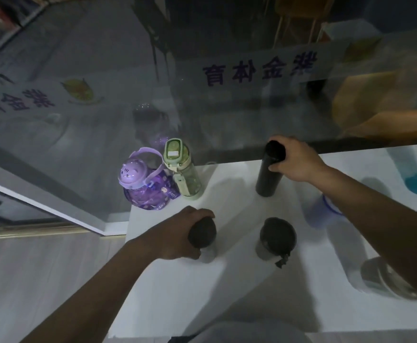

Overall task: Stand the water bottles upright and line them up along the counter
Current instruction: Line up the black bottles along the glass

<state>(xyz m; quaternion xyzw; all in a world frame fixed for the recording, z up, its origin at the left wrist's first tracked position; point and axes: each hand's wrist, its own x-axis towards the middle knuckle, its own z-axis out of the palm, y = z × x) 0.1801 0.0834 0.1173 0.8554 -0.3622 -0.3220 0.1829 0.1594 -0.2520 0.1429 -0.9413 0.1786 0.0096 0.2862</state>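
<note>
- Left hand point(177, 231): grip closed over dark domed cap of a bottle point(202, 235), upright near front-left of white tabletop point(177, 293).
- Right hand point(293, 160): fingers wrapped round top of tall black cylindrical flask point(269, 179), upright by glass wall point(227, 107).
- Purple cat-lid bottle point(144, 186) & green clear bottle point(182, 173): upright, touching, back-left corner.
- Dark-lidded bottle point(278, 237) w/ strap: upright, centre.
- More bottles at right, blurred.

A white counter point(232, 288) carries a purple bottle point(144, 188), green bottle point(186, 175) and dark flasks point(269, 174).
</note>
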